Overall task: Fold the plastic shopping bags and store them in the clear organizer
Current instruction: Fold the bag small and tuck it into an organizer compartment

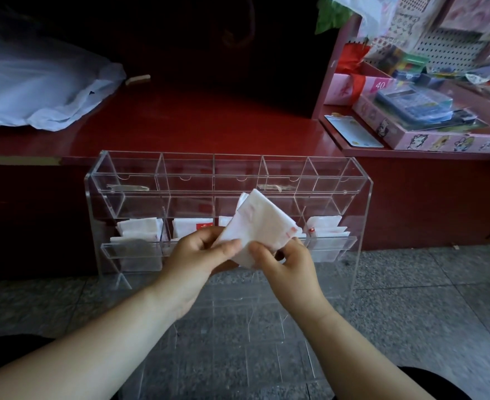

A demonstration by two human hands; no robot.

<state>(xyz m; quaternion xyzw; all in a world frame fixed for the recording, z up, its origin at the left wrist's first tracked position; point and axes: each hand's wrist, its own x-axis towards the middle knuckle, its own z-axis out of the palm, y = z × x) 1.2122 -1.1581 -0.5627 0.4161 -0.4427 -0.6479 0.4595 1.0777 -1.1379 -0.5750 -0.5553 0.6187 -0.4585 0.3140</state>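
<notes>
We hold a folded bag up in front of the organizer, level with its lower rows. Left hand pinches the bag's lower left edge, thumb on top. Right hand pinches its bottom right corner. Stored bags stand in the bottom compartments. Loose bags lie on the counter, far left. The organizer stands on the floor.

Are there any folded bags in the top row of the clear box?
No, the clear organizer's top row holds no bags; stored folded bags sit only in its bottom row.
</notes>
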